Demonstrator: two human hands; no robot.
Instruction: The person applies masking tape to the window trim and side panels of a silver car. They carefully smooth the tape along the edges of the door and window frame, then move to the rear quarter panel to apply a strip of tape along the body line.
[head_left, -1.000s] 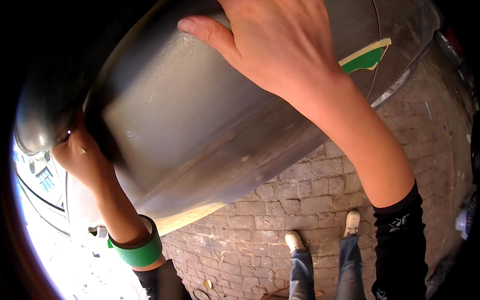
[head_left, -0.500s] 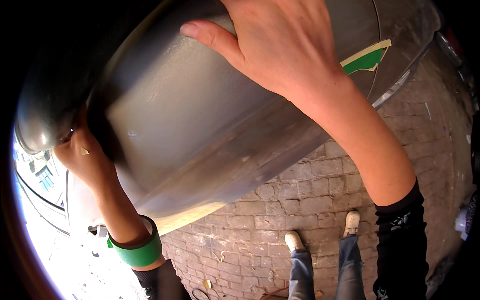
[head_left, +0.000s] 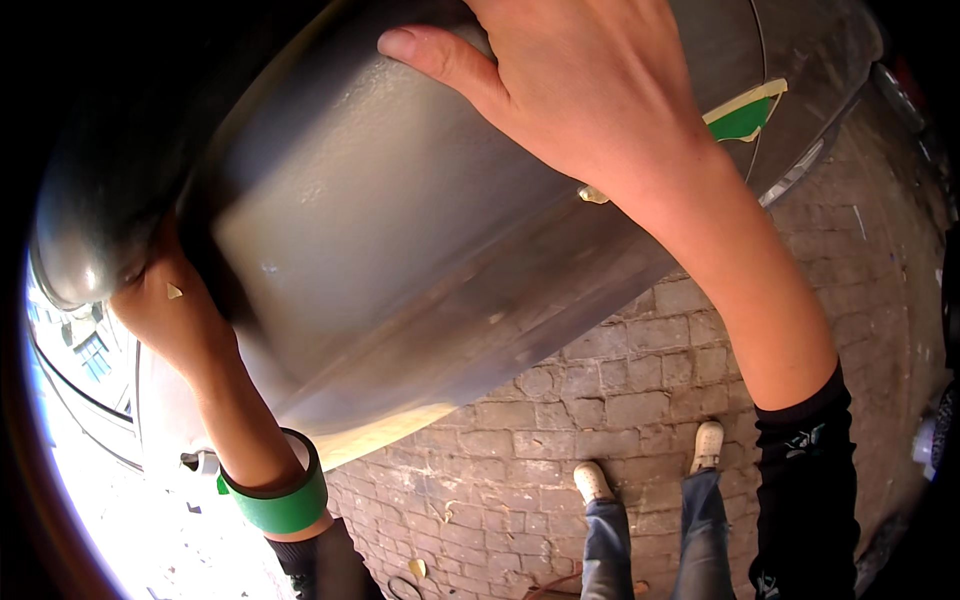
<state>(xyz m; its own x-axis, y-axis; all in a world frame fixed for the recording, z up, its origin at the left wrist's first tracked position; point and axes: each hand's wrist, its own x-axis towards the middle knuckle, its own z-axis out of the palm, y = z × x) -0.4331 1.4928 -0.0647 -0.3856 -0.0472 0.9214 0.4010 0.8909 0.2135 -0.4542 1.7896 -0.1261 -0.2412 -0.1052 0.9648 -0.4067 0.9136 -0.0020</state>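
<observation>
My right hand (head_left: 595,90) lies over a grey car door panel (head_left: 370,240). Its thumb is stretched out to the left, and the fingertips run out of the top of the picture. At the left, my left hand (head_left: 165,310) reaches up to the dark, rounded side mirror (head_left: 90,240); its fingers are hidden in shadow there. A small scrap of pale tape (head_left: 174,291) sticks to that hand. Around my left forearm hangs a roll of green tape (head_left: 285,508).
Green and cream masking tape (head_left: 740,120) crosses a panel seam at the upper right. A small pale piece (head_left: 593,194) shows beside my right wrist. Below the car is brick paving (head_left: 500,440), with my shoes (head_left: 592,482) on it.
My right hand has shifted slightly to the right across the panel, and the small pale piece beside its wrist has come into sight. The left hand has barely moved.
</observation>
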